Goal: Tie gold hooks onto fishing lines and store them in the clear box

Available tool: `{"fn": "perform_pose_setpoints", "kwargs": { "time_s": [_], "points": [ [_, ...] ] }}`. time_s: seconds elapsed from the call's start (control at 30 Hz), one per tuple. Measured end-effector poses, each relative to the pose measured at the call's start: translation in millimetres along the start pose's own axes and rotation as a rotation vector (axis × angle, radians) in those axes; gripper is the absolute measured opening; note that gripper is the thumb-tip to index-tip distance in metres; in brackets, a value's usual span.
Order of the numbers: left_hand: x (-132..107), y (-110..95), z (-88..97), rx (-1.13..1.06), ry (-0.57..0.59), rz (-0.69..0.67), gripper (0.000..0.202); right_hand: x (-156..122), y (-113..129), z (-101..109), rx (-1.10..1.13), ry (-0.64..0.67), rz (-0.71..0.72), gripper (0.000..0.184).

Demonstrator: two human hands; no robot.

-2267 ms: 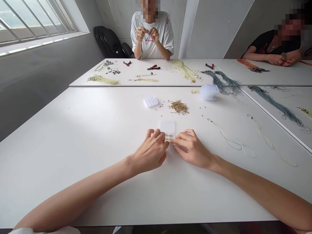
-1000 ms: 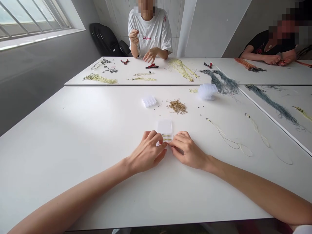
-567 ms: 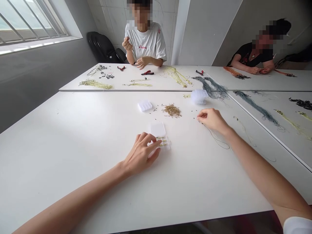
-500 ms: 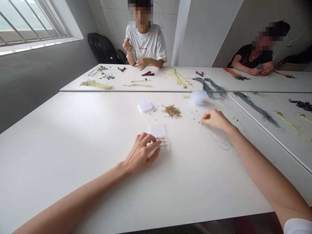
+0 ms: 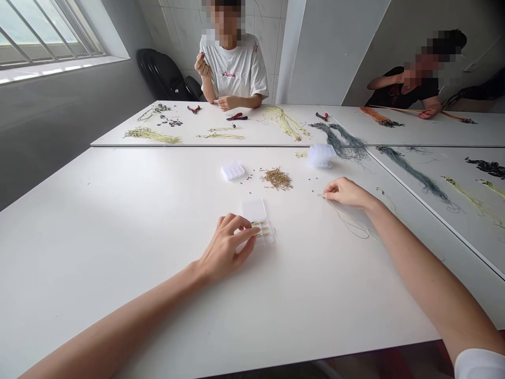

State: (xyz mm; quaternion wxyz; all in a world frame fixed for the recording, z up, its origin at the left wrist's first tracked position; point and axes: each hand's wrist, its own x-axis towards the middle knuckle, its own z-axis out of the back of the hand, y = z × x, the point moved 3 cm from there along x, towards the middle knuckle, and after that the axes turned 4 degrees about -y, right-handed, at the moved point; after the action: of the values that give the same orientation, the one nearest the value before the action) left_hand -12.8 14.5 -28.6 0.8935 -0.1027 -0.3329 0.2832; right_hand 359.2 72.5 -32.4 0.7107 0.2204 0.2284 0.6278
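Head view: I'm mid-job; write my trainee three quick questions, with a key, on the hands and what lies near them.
1. True or false: the clear box at the left hand is shut.
2. Which does the right hand pinch: a) red-handled pliers, b) looped pale line, c) grey strands?
3. Seen from this camera, do the small gold pieces lie nearer than that box or farther off?

Key: 1 false, its lid is open; 2 b; 3 farther off.
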Motion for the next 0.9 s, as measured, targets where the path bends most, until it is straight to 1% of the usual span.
{"fn": "perform_pose_setpoints", "kwargs": {
  "time_s": [0.13, 0.23, 0.33, 0.4, 0.47, 0.53, 0.6, 0.67, 0.7, 0.77, 0.83, 0.87, 0.9],
  "points": [
    [-0.6, -0.1, -0.4, -0.01, 0.001, 0.004, 0.027, -2.8, 4.4, 4.8, 0.048, -0.006, 0.0, 0.012],
    [-0.8, 0.6, -0.6, -0.015, 0.002, 0.005, 0.028, -5.6, 10.4, 7.8, 0.129, -0.003, 0.003, 0.016],
    [-0.5, 0.5, -0.4, -0.021, 0.001, 0.002, 0.027, -7.9, 17.7, 14.0, 0.28, -0.072, -0.022, 0.016],
    [-0.2, -0.3, -0.1, -0.025, 0.0, -0.001, 0.027, -10.9, 25.7, 20.8, 0.446, -0.105, -0.02, 0.016],
    [-0.2, -1.3, 0.2, -0.026, -0.008, -0.007, 0.026, -17.3, 38.6, 30.5, 0.656, -0.097, 0.024, 0.018],
    [-0.3, -1.9, 0.6, -0.03, -0.023, -0.013, 0.027, -28.3, 55.0, 43.3, 0.737, -0.099, 0.072, 0.017],
    [-0.5, -1.6, 1.0, -0.038, -0.038, -0.019, 0.028, -44.3, 73.9, 56.7, 0.858, -0.138, 0.135, 0.012],
    [-0.3, -1.1, 1.4, -0.05, -0.048, -0.022, 0.029, -62.8, 93.9, 63.7, 0.921, -0.128, 0.191, 0.012],
    [0.0, -1.1, 1.6, -0.06, -0.053, -0.021, 0.028, -72.1, 103.8, 63.7, 0.952, -0.111, 0.218, 0.014],
    [1.5, -2.8, 2.3, -0.089, -0.067, -0.006, 0.028, -88.7, 122.6, 54.7, 1.007, -0.009, 0.272, 0.015],
    [4.3, -7.6, 3.1, -0.151, -0.075, 0.034, 0.026, -100.6, 137.4, 34.4, 1.03, 0.161, 0.257, 0.014],
    [6.2, -11.1, 3.3, -0.199, -0.068, 0.067, 0.025, -104.7, 143.2, 21.8, 1.024, 0.253, 0.235, 0.014],
    [8.5, -15.3, 3.5, -0.255, -0.053, 0.107, 0.024, -107.4, 147.2, 9.3, 1.013, 0.316, 0.201, 0.014]
  ]
}}
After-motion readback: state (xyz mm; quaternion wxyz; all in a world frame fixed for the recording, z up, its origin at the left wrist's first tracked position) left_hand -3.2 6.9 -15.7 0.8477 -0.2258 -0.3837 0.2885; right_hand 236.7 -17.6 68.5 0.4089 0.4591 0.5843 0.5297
